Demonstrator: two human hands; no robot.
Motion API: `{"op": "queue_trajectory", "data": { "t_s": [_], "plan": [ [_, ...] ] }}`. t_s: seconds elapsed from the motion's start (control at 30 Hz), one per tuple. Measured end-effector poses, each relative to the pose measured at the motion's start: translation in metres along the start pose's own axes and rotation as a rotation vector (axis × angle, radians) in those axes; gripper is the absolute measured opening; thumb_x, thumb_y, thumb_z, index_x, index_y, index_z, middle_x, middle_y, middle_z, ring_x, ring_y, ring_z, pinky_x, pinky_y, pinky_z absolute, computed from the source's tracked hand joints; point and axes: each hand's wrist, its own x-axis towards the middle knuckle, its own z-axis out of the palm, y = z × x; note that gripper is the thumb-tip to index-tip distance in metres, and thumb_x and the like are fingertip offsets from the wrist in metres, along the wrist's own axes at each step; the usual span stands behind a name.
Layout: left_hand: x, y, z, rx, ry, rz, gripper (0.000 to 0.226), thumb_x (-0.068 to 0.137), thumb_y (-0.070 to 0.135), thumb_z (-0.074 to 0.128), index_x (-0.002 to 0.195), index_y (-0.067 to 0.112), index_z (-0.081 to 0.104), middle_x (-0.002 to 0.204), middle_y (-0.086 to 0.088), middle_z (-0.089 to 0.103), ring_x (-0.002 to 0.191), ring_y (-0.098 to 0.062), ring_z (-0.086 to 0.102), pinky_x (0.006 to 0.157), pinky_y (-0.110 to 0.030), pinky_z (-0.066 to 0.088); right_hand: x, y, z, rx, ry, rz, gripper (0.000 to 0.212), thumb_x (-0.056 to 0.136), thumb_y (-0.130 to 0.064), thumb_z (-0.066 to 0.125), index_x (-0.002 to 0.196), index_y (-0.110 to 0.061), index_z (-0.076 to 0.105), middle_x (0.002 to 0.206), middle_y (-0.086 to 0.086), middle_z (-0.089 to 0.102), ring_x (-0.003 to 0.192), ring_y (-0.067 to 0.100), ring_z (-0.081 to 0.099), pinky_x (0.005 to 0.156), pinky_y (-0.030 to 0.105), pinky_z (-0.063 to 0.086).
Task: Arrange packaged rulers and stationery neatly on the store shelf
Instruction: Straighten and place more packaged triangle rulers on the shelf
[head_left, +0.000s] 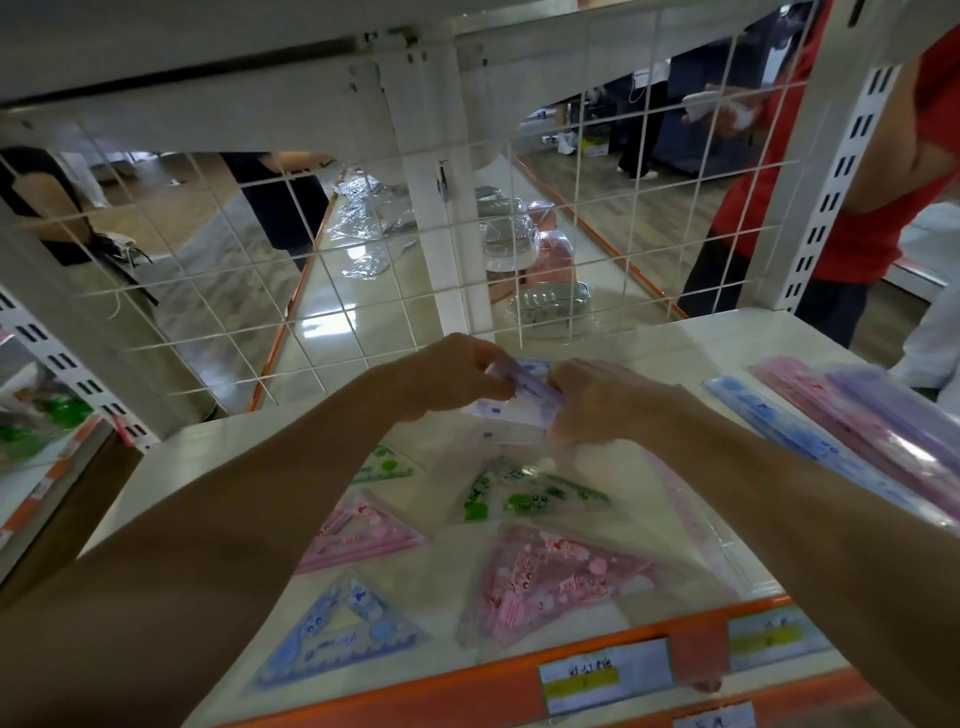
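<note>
Packet (524, 397) of lavender stationery in clear wrap, held between both hands toward the back of the shelf (197, 467), just in front of the wire grid (311, 234). Its long axis runs from 10 o'clock to 4 o'clock. The left hand (454, 376) pinches the 10 o'clock end with curled fingers and the right hand (597, 408) curls round the 4 o'clock end, so neither hand is nearer. Whether the packet rests on the shelf cannot be told.

At 6 o'clock from the packet lie wrapped green triangles (524, 499), then pink triangles (561, 571), with a blue triangle (343, 634) nearest the orange shelf edge (415, 696) and its price labels (602, 675). At 3 o'clock, well apart, long rulers (810, 441) in blue, pink and purple lie side by side, also running roughly 10 to 4 o'clock.

The packet's axis already nearly matches that row. The coming move probably needs a carry toward 3 o'clock, right hand leading.
</note>
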Motion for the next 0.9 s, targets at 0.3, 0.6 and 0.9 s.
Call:
{"op": "queue_trajectory", "data": {
  "t_s": [0.3, 0.6, 0.9],
  "plan": [
    [-0.011, -0.018, 0.043, -0.063, 0.200, 0.055, 0.026, 0.090, -0.001, 0.046, 0.094, 0.025, 0.052, 0.110, -0.004, 0.059, 0.093, -0.011, 0.054, 0.066, -0.006, 0.038, 0.001, -0.003, 0.026, 0.043, 0.220, -0.015, 0.017, 0.091, -0.012, 0.050, 0.107, -0.014, 0.057, 0.096, 0.004, 0.058, 0.084, 0.021, 0.053, 0.071, 0.027, 0.038],
    [0.000, -0.006, 0.019, -0.157, 0.294, -0.048, 0.014, 0.091, 0.016, 0.060, 0.081, 0.022, 0.054, 0.081, -0.002, 0.058, 0.072, -0.016, 0.056, 0.060, -0.026, 0.050, 0.005, 0.006, -0.010, 0.369, 0.130, -0.051, 0.017, 0.086, -0.021, 0.064, 0.102, -0.015, 0.066, 0.090, 0.005, 0.062, 0.080, 0.020, 0.057, 0.061, 0.025, 0.040],
    [0.003, -0.008, 0.022, 0.052, 0.157, -0.181, 0.009, 0.085, 0.009, 0.067, 0.091, 0.002, 0.066, 0.071, -0.003, 0.051, 0.053, -0.009, 0.043, 0.042, -0.012, 0.035, 0.008, 0.008, 0.000, 0.269, -0.029, 0.128, 0.024, 0.082, -0.022, 0.067, 0.102, -0.009, 0.070, 0.088, 0.009, 0.066, 0.073, 0.018, 0.056, 0.056, 0.021, 0.039]
  ]
}}
